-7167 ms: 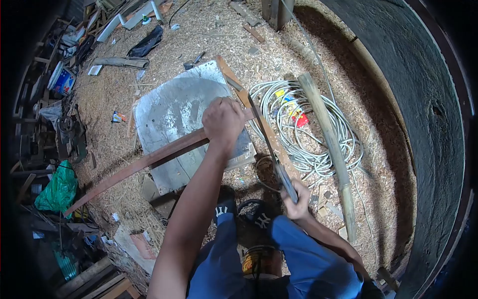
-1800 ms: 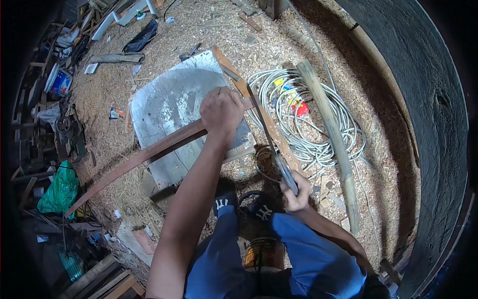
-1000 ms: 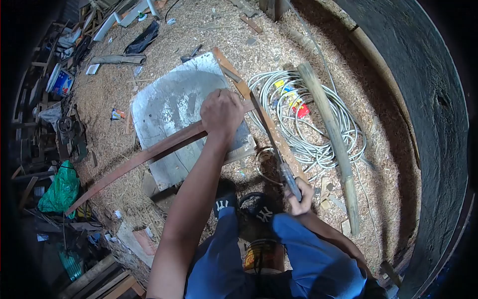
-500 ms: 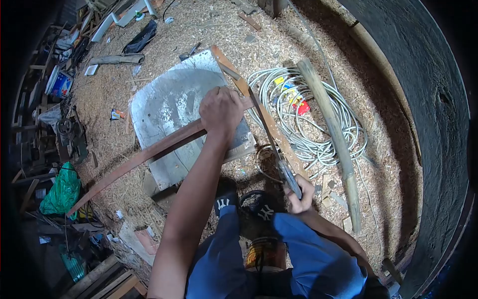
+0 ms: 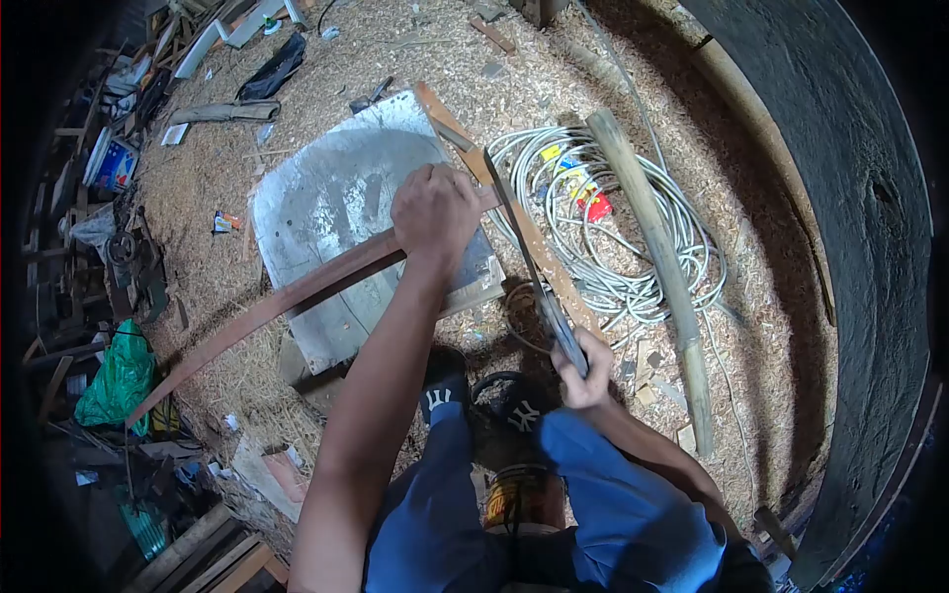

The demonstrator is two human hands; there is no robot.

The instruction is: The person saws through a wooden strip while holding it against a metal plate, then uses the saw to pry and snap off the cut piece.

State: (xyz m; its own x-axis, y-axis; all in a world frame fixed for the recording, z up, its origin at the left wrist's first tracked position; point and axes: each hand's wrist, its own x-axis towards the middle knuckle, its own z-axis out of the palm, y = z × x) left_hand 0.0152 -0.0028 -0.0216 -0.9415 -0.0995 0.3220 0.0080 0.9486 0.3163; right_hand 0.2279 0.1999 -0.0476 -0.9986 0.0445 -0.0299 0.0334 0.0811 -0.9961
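Note:
My left hand [image 5: 436, 212] is closed around a long reddish wooden strip [image 5: 287, 298], pressing it down on a worn, metal-topped board [image 5: 316, 212]. The strip's left end reaches far out past the board. In my right hand [image 5: 585, 374] is the dark handle of a handsaw [image 5: 526, 237]. Its long blade points away from me and crosses the strip's right end, just right of my left hand. Beneath the blade lies a narrow brown board [image 5: 554, 267], running diagonally beside the metal-topped board. The saw's teeth are too small to make out.
A coil of grey cable [image 5: 633, 292] lies on the shavings to the right, with a round pole [image 5: 652, 237] across it. A large dark timber [image 5: 840, 198] curves along the right side. Scrap and a green bag [image 5: 121, 376] fill the left. A bucket [image 5: 519, 499] sits between my legs.
My right hand and the saw have shifted slightly up and left, the blade still across the strip. The left hand keeps its grip. The whole view has moved a little.

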